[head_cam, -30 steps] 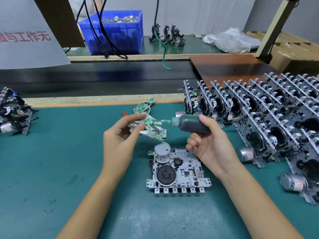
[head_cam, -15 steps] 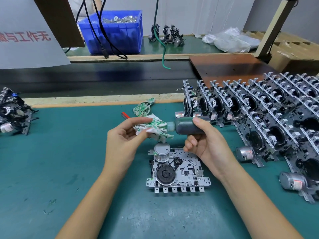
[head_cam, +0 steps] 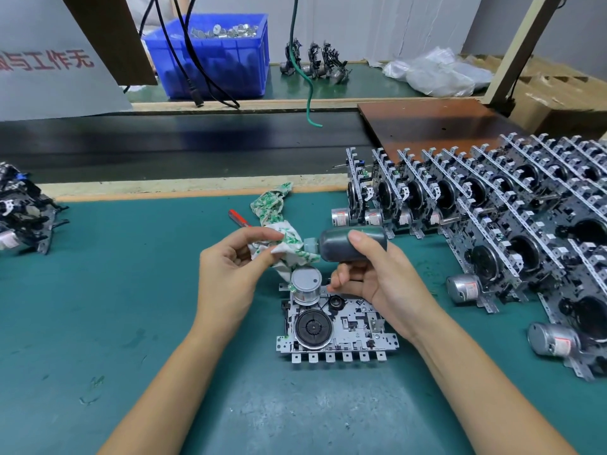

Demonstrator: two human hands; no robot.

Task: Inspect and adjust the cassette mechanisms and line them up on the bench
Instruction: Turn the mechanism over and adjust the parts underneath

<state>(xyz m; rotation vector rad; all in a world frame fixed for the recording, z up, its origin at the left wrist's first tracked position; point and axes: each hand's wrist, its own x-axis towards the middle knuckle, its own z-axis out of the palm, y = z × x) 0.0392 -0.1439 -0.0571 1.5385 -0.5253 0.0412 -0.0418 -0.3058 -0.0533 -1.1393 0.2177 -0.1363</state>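
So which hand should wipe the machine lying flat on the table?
Probably the left hand: it already pinches the cloth just above the machine. The right hand is busy gripping the bottle.

A white cloth printed with green leaves [head_cam: 286, 239] meets a dark, perhaps grey-green, plastic bottle [head_cam: 351, 244]. The teal rubber bench mat [head_cam: 115, 290] carries a silver-and-black metal cassette mechanism [head_cam: 335, 326].

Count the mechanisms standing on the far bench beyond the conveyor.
3, in a row right of the blue bin: left mechanism, middle mechanism, right mechanism. More could be hidden behind them.
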